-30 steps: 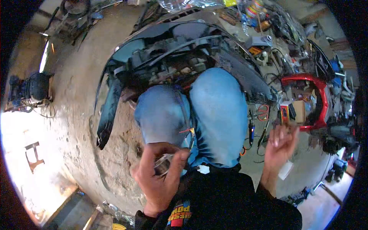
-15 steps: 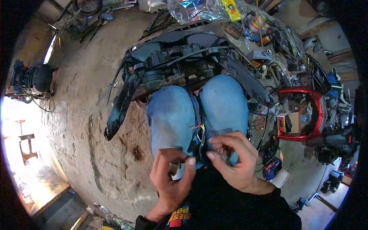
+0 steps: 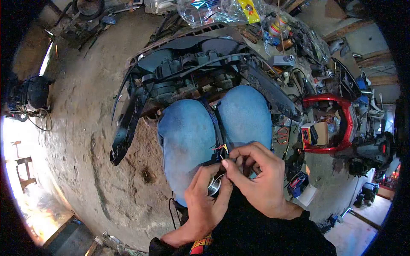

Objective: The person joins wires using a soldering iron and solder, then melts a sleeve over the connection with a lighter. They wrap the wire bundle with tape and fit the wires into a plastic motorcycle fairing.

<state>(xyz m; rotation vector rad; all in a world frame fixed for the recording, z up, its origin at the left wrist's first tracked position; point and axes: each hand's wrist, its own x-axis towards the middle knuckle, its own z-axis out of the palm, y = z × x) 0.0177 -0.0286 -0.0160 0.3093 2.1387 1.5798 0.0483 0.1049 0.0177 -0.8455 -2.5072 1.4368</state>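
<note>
My left hand (image 3: 207, 198) is curled around a small roll of silvery wire (image 3: 214, 186) over my lap. Close beside it, my right hand (image 3: 258, 179) has thumb and forefinger pinched at a wire end; what exactly lies between the fingertips is too small to tell. Thin coloured wires (image 3: 223, 148), red, yellow and white, stick out of a dark cable (image 3: 213, 115) that runs between my jeans-covered knees. The fingertips of both hands nearly meet just below these wires.
A large dark plastic assembly (image 3: 188, 64) stands in front of my knees. To the right are a red plastic frame (image 3: 352, 123), a small box (image 3: 321, 133), pliers (image 3: 282, 135) and scattered parts. A black machine (image 3: 36, 94) is at the far left.
Both hands have come closer together near the wire ends, and the silvery roll now shows in my left hand. The view has shifted slightly, moving the surroundings left.
</note>
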